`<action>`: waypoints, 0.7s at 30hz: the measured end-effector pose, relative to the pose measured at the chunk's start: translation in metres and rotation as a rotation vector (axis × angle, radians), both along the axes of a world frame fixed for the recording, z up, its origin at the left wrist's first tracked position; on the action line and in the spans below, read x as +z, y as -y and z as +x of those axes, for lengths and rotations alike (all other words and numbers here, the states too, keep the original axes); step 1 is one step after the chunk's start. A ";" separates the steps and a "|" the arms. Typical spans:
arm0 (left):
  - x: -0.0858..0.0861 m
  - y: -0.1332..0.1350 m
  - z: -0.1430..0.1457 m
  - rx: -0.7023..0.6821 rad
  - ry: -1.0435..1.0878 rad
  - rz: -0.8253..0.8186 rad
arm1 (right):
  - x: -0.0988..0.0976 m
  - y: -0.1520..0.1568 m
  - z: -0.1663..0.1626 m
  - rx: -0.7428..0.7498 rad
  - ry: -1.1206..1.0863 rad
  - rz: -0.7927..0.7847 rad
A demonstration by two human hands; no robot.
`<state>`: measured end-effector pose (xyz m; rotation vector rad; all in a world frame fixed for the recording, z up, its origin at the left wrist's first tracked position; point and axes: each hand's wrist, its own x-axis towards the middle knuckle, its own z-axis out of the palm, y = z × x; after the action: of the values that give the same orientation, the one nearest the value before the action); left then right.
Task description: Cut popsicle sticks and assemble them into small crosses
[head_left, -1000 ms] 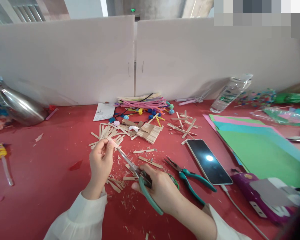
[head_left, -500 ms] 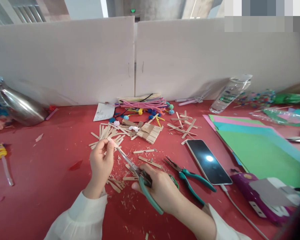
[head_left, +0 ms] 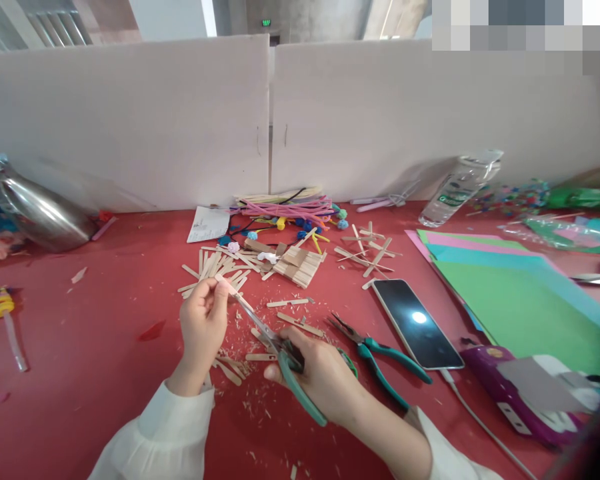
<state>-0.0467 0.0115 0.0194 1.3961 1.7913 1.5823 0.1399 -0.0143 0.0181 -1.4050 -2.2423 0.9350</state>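
My left hand [head_left: 203,327] pinches a flat wooden craft stick [head_left: 225,283] between thumb and fingertips. My right hand [head_left: 325,380] is wrapped round the green handles of a pair of scissors [head_left: 266,329]. The scissor tips meet the near end of the stick; how far the blades are apart I cannot make out. Loose craft sticks [head_left: 215,263] lie fanned out behind my left hand. Below the scissors are notched sticks [head_left: 300,325] and many small wood shavings. A bundle of sticks with a brown band [head_left: 300,267] lies farther back.
Green-handled pliers [head_left: 380,360] and a phone [head_left: 417,323] on a cable lie right of my right hand. Farther right are coloured paper sheets [head_left: 510,287], a purple device [head_left: 525,393] and a water bottle [head_left: 455,190]. A steel jug [head_left: 45,207] stands far left. White panels [head_left: 130,127] close off the back.
Almost nothing differs. Both hands keep their hold and place, and the scissor tips stay at the craft stick.
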 end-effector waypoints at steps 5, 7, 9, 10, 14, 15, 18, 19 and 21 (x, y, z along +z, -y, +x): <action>0.000 0.001 0.002 0.000 0.018 -0.017 | -0.002 0.000 0.000 0.008 -0.015 -0.010; 0.000 0.001 0.002 0.006 0.014 -0.022 | -0.001 0.000 0.000 0.017 -0.024 -0.030; -0.001 0.001 0.002 0.014 0.010 -0.023 | 0.000 0.000 -0.001 0.021 -0.037 -0.052; -0.001 0.001 0.002 0.019 0.013 -0.021 | 0.000 0.001 -0.002 0.020 -0.042 -0.061; 0.001 0.000 0.003 0.019 0.045 -0.016 | 0.000 0.002 -0.004 0.006 -0.063 -0.077; 0.002 0.000 0.004 0.017 0.053 -0.016 | -0.001 0.002 -0.004 0.003 -0.065 -0.074; 0.004 0.000 0.005 0.013 0.060 -0.018 | -0.003 0.003 -0.005 -0.002 -0.054 -0.040; 0.004 0.001 0.005 0.012 0.055 -0.020 | -0.004 0.003 -0.005 -0.005 -0.047 -0.024; 0.004 0.001 0.005 0.008 0.032 -0.025 | -0.005 0.003 -0.004 -0.011 -0.033 0.002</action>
<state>-0.0421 0.0103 0.0234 1.3465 1.7946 1.5715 0.1356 -0.0172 0.0130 -1.3895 -2.2091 0.9446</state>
